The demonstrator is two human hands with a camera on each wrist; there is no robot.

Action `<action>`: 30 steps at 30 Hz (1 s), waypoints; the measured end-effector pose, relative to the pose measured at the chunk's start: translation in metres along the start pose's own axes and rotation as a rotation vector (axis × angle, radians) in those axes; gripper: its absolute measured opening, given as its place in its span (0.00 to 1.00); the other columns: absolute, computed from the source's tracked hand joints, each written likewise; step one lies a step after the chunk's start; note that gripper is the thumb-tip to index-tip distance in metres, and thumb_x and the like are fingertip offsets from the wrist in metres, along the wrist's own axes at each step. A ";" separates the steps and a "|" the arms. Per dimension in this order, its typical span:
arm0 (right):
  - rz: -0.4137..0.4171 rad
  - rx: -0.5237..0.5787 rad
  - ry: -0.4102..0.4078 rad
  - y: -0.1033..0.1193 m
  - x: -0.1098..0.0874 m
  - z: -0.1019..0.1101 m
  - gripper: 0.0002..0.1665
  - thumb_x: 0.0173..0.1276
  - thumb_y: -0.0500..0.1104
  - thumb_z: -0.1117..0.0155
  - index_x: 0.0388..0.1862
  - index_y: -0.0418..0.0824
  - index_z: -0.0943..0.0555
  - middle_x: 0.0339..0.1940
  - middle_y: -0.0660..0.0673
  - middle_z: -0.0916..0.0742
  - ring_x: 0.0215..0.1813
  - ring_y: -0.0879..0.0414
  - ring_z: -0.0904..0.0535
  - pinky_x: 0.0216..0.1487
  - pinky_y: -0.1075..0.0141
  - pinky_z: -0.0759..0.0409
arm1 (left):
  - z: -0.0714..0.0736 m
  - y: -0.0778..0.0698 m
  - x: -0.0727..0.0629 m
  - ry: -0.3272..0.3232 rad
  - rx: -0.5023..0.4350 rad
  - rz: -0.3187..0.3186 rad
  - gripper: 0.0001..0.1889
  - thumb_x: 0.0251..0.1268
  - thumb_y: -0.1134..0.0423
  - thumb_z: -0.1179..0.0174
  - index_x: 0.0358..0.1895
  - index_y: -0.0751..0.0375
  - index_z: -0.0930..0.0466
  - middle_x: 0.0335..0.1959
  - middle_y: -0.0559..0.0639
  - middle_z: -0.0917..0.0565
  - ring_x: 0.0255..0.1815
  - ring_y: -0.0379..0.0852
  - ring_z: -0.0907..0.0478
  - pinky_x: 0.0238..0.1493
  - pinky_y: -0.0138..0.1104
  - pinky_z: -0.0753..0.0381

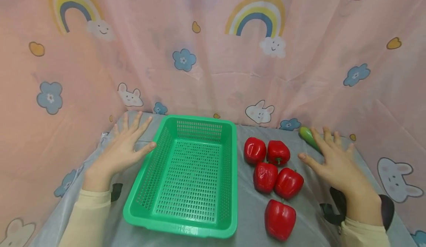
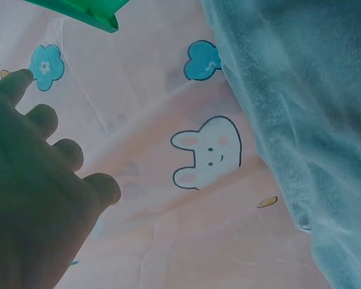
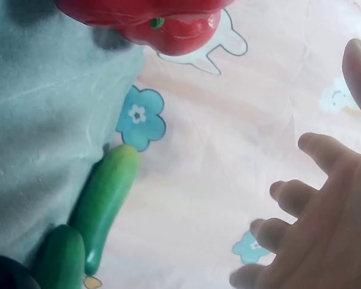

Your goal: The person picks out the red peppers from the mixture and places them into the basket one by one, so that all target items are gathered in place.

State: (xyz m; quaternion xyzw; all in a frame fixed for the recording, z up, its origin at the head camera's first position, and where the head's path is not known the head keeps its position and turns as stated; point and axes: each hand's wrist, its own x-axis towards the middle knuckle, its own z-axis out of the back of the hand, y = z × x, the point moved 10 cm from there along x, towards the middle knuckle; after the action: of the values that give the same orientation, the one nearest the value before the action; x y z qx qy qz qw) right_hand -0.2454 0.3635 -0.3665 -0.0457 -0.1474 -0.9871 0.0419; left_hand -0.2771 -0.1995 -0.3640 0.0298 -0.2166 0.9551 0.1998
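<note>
My left hand [image 1: 121,149], fingers spread straight, hovers beside the left rim of a green perforated plastic basket [image 1: 232,188]. The basket has nothing in it. My right hand [image 1: 339,165] is also spread, holding nothing, above the table at the right. Nearest to it is a green cucumber [image 1: 307,136], partly hidden behind its fingers. The right wrist view shows that cucumber [image 3: 105,205] with a second green one [image 3: 60,259] beside it. Between basket and right hand lie several red bell peppers [image 1: 265,177], one of them [image 1: 280,220] nearer the front edge.
A grey cloth [image 1: 251,206] covers the table. Behind and at both sides hangs a pink curtain [image 1: 213,80] printed with rainbows, flowers and rabbits. A dark rounded thing [image 1: 387,210] shows past my right wrist; its kind is unclear.
</note>
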 end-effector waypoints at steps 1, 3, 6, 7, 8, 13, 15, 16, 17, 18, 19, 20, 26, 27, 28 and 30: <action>-0.006 0.012 0.014 0.000 0.001 -0.001 0.64 0.75 0.72 0.40 0.92 0.40 0.56 0.86 0.18 0.53 0.84 0.14 0.65 0.69 0.13 0.70 | -0.002 0.000 0.000 0.008 -0.026 -0.002 0.45 0.84 0.40 0.45 0.92 0.42 0.60 0.92 0.50 0.71 0.86 0.63 0.88 0.78 0.71 0.82; -0.014 0.035 0.035 -0.001 0.003 -0.004 0.64 0.75 0.71 0.39 0.92 0.40 0.55 0.86 0.18 0.50 0.82 0.13 0.56 0.68 0.12 0.57 | -0.005 0.001 0.001 0.026 -0.094 -0.005 0.45 0.84 0.43 0.45 0.92 0.43 0.61 0.92 0.50 0.71 0.86 0.63 0.88 0.78 0.71 0.81; -0.034 0.065 0.058 -0.002 0.005 -0.010 0.62 0.76 0.71 0.39 0.92 0.41 0.53 0.85 0.19 0.43 0.78 0.13 0.43 0.62 0.13 0.39 | -0.013 0.004 0.002 0.061 -0.215 -0.002 0.44 0.85 0.46 0.45 0.92 0.41 0.62 0.92 0.47 0.72 0.87 0.62 0.86 0.77 0.76 0.74; -0.043 0.075 0.065 -0.003 0.006 -0.012 0.61 0.76 0.71 0.39 0.92 0.41 0.51 0.84 0.19 0.40 0.76 0.13 0.40 0.60 0.14 0.34 | -0.015 0.005 0.003 0.072 -0.249 0.000 0.44 0.86 0.46 0.45 0.92 0.40 0.62 0.92 0.45 0.71 0.88 0.62 0.85 0.76 0.78 0.71; -0.043 0.094 0.066 -0.004 0.006 -0.014 0.60 0.77 0.70 0.39 0.92 0.40 0.49 0.83 0.19 0.38 0.75 0.15 0.38 0.59 0.16 0.31 | -0.018 0.006 0.003 0.080 -0.286 0.000 0.44 0.86 0.47 0.44 0.92 0.40 0.62 0.92 0.45 0.71 0.88 0.63 0.83 0.76 0.79 0.69; -0.041 0.233 0.036 -0.004 0.009 -0.028 0.49 0.81 0.64 0.38 0.87 0.35 0.37 0.76 0.21 0.25 0.74 0.21 0.31 0.59 0.22 0.24 | -0.026 0.008 0.006 0.081 -0.408 -0.029 0.41 0.85 0.53 0.43 0.92 0.44 0.54 0.92 0.44 0.62 0.91 0.63 0.66 0.78 0.77 0.55; -0.030 0.287 0.004 -0.003 0.010 -0.032 0.44 0.81 0.60 0.37 0.82 0.34 0.31 0.72 0.23 0.21 0.72 0.23 0.28 0.60 0.23 0.23 | -0.028 0.007 0.007 0.070 -0.448 -0.048 0.38 0.85 0.56 0.42 0.90 0.50 0.46 0.92 0.47 0.56 0.91 0.64 0.58 0.78 0.74 0.49; -0.031 0.314 -0.003 -0.002 0.010 -0.035 0.42 0.82 0.59 0.37 0.81 0.34 0.29 0.71 0.24 0.19 0.72 0.24 0.26 0.60 0.24 0.22 | -0.029 0.007 0.008 0.064 -0.468 -0.056 0.36 0.85 0.57 0.41 0.89 0.53 0.43 0.92 0.48 0.53 0.90 0.65 0.54 0.78 0.74 0.47; -0.033 0.339 -0.007 -0.003 0.010 -0.038 0.40 0.82 0.58 0.36 0.79 0.34 0.28 0.70 0.25 0.18 0.71 0.25 0.26 0.61 0.25 0.22 | -0.030 0.007 0.009 0.057 -0.483 -0.062 0.35 0.84 0.58 0.41 0.88 0.55 0.39 0.91 0.50 0.49 0.89 0.66 0.50 0.78 0.73 0.45; -0.035 0.361 -0.007 -0.003 0.011 -0.041 0.39 0.82 0.58 0.36 0.79 0.34 0.28 0.69 0.26 0.18 0.71 0.26 0.25 0.61 0.26 0.21 | -0.031 0.007 0.009 0.048 -0.497 -0.069 0.33 0.84 0.59 0.41 0.86 0.58 0.36 0.91 0.52 0.46 0.88 0.67 0.47 0.79 0.71 0.43; -0.033 0.384 -0.003 -0.003 0.011 -0.044 0.38 0.81 0.56 0.35 0.78 0.34 0.27 0.70 0.26 0.18 0.70 0.26 0.24 0.61 0.27 0.20 | -0.031 0.006 0.010 0.035 -0.512 -0.072 0.32 0.84 0.60 0.40 0.85 0.60 0.34 0.90 0.54 0.43 0.86 0.68 0.43 0.78 0.70 0.41; -0.031 0.404 0.006 -0.003 0.012 -0.047 0.39 0.81 0.56 0.34 0.79 0.34 0.28 0.71 0.26 0.19 0.70 0.26 0.24 0.61 0.28 0.20 | -0.031 0.006 0.010 0.020 -0.523 -0.077 0.30 0.83 0.61 0.40 0.83 0.63 0.31 0.89 0.56 0.41 0.84 0.69 0.39 0.78 0.68 0.39; 0.021 0.498 0.084 0.002 0.019 -0.066 0.45 0.78 0.51 0.30 0.86 0.38 0.35 0.80 0.27 0.27 0.74 0.23 0.28 0.63 0.29 0.21 | -0.027 0.002 0.011 -0.105 -0.538 -0.106 0.25 0.79 0.69 0.36 0.75 0.69 0.23 0.84 0.62 0.32 0.75 0.71 0.26 0.72 0.66 0.28; 0.032 0.508 0.096 0.002 0.020 -0.069 0.45 0.78 0.50 0.30 0.87 0.39 0.36 0.80 0.27 0.28 0.75 0.23 0.29 0.64 0.29 0.21 | -0.026 0.001 0.011 -0.121 -0.539 -0.113 0.25 0.77 0.70 0.36 0.74 0.70 0.22 0.83 0.62 0.31 0.74 0.71 0.25 0.71 0.66 0.27; 0.045 0.515 0.103 0.003 0.021 -0.071 0.45 0.78 0.49 0.30 0.87 0.40 0.36 0.81 0.27 0.28 0.75 0.22 0.29 0.64 0.28 0.21 | -0.026 -0.001 0.011 -0.133 -0.542 -0.124 0.25 0.76 0.72 0.36 0.73 0.71 0.22 0.83 0.63 0.31 0.73 0.71 0.25 0.71 0.66 0.26; 0.065 0.527 0.116 0.004 0.022 -0.075 0.45 0.78 0.47 0.30 0.87 0.41 0.36 0.80 0.28 0.28 0.76 0.23 0.30 0.64 0.28 0.21 | -0.028 -0.003 0.012 -0.145 -0.550 -0.138 0.25 0.73 0.75 0.37 0.73 0.72 0.22 0.83 0.64 0.31 0.74 0.71 0.26 0.69 0.67 0.26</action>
State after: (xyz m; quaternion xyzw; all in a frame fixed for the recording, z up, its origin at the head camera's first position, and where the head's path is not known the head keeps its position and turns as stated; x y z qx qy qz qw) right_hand -0.2731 0.3359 -0.4341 0.0187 -0.3951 -0.9138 0.0923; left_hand -0.2862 -0.1812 -0.3861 0.0574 -0.4785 0.8402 0.2487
